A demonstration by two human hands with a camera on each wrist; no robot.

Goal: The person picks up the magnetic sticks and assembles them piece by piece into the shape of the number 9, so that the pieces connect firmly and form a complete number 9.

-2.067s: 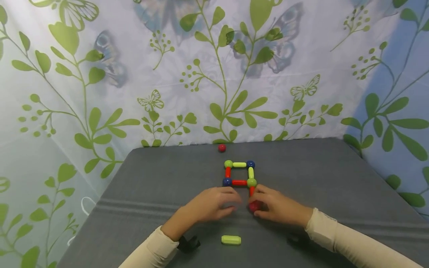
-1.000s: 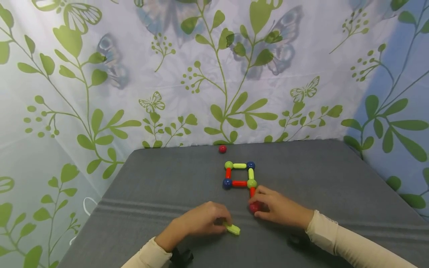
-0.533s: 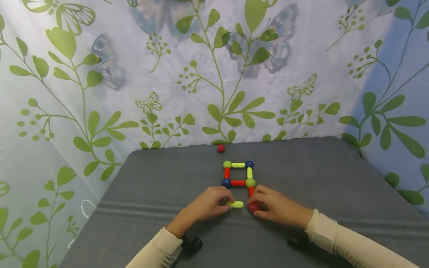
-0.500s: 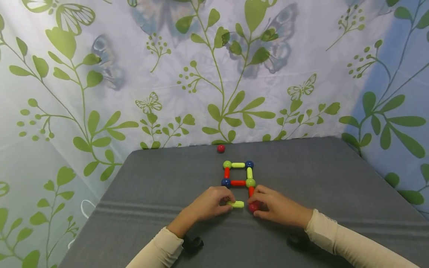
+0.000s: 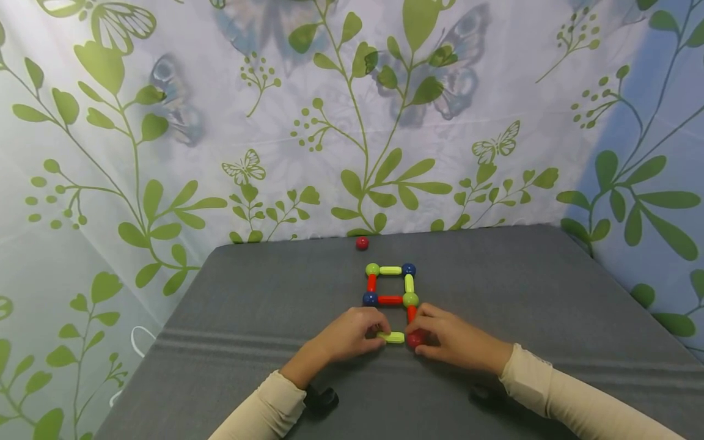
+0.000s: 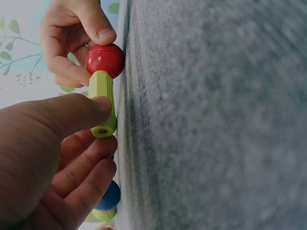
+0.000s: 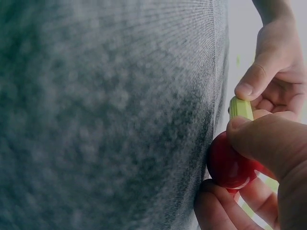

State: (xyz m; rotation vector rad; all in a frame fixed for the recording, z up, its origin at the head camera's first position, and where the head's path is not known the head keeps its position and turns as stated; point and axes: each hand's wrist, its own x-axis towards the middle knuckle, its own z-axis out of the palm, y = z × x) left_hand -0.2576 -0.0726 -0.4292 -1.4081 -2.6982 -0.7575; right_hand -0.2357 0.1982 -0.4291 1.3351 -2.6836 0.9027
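Observation:
My left hand (image 5: 354,333) pinches a yellow-green magnetic rod (image 5: 394,337) between thumb and fingers. The rod's far end meets a red ball (image 6: 105,60) in the left wrist view. That ball is gripped by my right hand (image 5: 459,339), thumb on one side and fingers on the other. From the red ball a red rod (image 5: 412,313) runs up to a green ball (image 5: 410,299), partly covered by the right fingers. The green ball is one corner of a flat square of rods and balls, whose near left corner is a blue ball (image 5: 370,299).
A loose red ball (image 5: 362,243) lies near the back edge of the grey cloth-covered table (image 5: 264,293). A patterned curtain (image 5: 330,122) hangs behind. A white cord (image 5: 137,342) loops at the table's left side.
My left hand has picked up the yellow-green rod from the near part of the table and carried it up and right to the red ball. The right hand has kept its place on the ball.

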